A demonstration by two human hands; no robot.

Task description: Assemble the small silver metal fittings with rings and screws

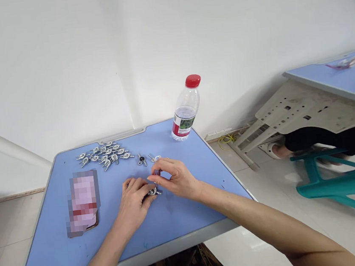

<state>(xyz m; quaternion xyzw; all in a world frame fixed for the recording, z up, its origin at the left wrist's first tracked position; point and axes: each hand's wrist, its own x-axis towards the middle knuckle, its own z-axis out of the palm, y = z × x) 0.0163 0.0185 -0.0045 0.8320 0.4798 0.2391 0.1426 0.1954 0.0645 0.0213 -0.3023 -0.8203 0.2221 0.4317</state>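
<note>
Near the middle of the blue desk, my left hand [135, 198] has its fingers closed round a small metal lock with keys [153, 191]. My right hand [175, 178] is just to the right and above it, thumb and forefinger curled together at the lock's upper side; what they pinch is too small to make out. Beyond my hands lie a lock with a black centre [141, 159] and another metal piece [154, 157], partly behind my right hand. Several similar metal locks with keys [104, 153] form a loose pile at the back left.
A phone [84, 199], blurred over, lies at the desk's left. A red-capped water bottle [184, 117] stands at the back right corner, near the white wall. Rightward are a second desk [334, 74], a green stool [339, 178] and a person's leg and foot.
</note>
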